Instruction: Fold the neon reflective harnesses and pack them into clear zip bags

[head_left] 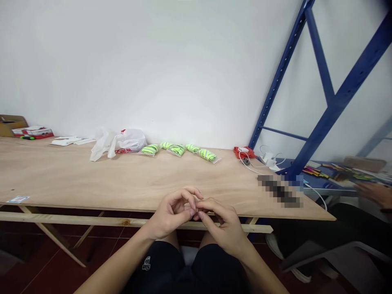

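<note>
My left hand and my right hand meet just over the front edge of the wooden table, above my lap. The fingertips of both are pinched together and touch each other. Whatever is between them, if anything, is hidden or too small to name. Farther back, against the wall, lie several clear packets with neon yellow-green and grey striped contents. They are apart from my hands.
A white plastic bag, white papers and a red-white box lie along the back left. At right are a red cloth or bag, white cables, a blue metal frame and another person's blurred hand.
</note>
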`<action>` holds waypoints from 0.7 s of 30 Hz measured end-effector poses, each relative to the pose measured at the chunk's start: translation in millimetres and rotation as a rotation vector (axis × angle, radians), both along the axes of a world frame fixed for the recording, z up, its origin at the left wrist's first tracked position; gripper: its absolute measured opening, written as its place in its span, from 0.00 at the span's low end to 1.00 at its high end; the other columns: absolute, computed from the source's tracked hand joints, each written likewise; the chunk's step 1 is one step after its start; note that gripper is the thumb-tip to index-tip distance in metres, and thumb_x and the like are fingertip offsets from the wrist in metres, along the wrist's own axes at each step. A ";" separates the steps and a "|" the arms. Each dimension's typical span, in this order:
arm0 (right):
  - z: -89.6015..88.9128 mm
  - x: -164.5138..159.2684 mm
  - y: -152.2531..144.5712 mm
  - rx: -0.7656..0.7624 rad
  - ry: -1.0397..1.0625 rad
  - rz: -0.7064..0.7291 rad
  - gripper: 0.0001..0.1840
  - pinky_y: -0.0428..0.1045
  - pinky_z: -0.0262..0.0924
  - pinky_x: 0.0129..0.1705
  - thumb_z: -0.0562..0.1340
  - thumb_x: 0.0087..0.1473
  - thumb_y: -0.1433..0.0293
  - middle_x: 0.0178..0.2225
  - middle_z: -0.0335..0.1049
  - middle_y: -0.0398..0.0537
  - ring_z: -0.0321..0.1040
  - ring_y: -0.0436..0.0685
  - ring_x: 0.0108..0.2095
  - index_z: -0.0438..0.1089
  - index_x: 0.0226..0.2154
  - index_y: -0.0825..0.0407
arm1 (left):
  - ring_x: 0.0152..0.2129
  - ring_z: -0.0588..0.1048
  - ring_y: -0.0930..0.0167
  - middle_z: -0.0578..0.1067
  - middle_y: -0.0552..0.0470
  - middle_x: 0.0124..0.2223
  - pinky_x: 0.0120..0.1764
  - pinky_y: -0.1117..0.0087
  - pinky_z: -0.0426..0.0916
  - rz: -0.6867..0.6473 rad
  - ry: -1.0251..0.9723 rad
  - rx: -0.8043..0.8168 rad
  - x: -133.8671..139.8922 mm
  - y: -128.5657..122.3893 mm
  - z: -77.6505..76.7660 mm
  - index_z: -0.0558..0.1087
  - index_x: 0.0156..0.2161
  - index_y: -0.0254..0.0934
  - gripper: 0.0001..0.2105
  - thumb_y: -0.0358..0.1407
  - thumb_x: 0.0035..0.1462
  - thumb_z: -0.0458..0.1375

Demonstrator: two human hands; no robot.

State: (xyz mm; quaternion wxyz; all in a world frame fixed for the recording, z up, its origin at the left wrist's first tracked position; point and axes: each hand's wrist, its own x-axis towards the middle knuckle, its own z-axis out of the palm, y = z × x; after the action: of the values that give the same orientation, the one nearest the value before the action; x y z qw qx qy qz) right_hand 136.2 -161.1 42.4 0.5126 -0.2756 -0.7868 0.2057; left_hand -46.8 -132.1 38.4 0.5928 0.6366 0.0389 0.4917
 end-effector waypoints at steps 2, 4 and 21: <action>-0.1 0.3 0.3 0.022 -0.014 -0.010 0.10 0.45 0.69 0.39 0.62 0.60 0.76 0.34 0.77 0.45 0.75 0.51 0.34 0.74 0.43 0.48 | 0.36 0.71 0.76 0.67 0.47 0.47 0.40 0.75 0.70 0.008 0.016 0.002 -0.5 0.9 -0.4 0.72 0.36 0.34 0.03 0.27 0.63 0.60; -0.4 1.4 1.3 0.044 -0.028 -0.012 0.09 0.45 0.69 0.39 0.62 0.60 0.75 0.34 0.78 0.45 0.75 0.51 0.34 0.75 0.42 0.49 | 0.35 0.72 0.76 0.68 0.47 0.47 0.40 0.74 0.70 0.011 0.031 0.010 -0.3 1.0 -0.9 0.72 0.36 0.34 0.02 0.28 0.63 0.60; -17.8 45.9 94.3 -0.113 -0.445 -0.352 0.13 0.50 0.67 0.42 0.57 0.63 0.65 0.36 0.79 0.50 0.75 0.56 0.37 0.77 0.37 0.52 | 0.36 0.68 0.72 0.66 0.48 0.40 0.38 0.73 0.65 0.395 0.212 0.146 -26.8 33.0 -3.7 0.72 0.34 0.34 0.08 0.37 0.62 0.61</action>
State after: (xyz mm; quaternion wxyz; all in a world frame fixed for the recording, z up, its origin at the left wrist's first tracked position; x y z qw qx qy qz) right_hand 182.0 -66.8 24.6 0.3392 -0.4743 -0.8072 0.0916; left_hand -73.6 -99.1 34.7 0.4302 0.7058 0.1891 0.5301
